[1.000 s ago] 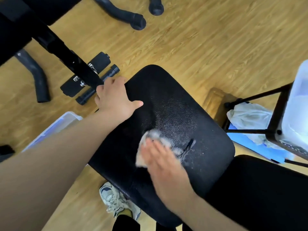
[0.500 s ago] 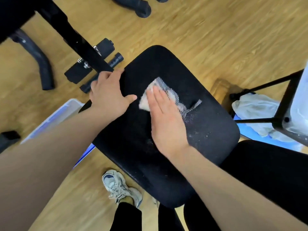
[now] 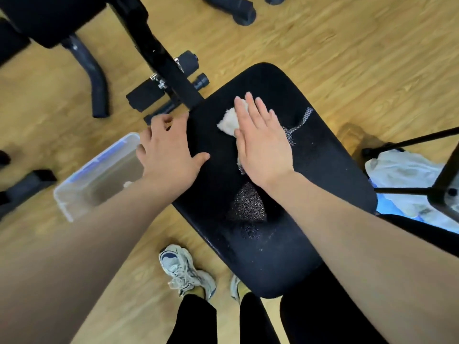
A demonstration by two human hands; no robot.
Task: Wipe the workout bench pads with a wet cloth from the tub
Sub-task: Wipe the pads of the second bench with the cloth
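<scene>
The black seat pad of the workout bench fills the middle of the head view, with wet streaks shining on it. My right hand lies flat on a white wet cloth, pressing it onto the far part of the pad; most of the cloth is hidden under the palm. My left hand grips the pad's left edge, thumb on top. A clear plastic tub with water stands on the floor left of the pad, partly hidden by my left forearm.
The bench's black frame and foot rollers run up to the left. A black stand with a white cloth and blue sheet under it is at the right. My shoes stand on the wooden floor below the pad.
My right hand has slid the cloth from the near middle of the pad toward its far end, leaving wet streaks behind. My left hand has stayed on the left edge.
</scene>
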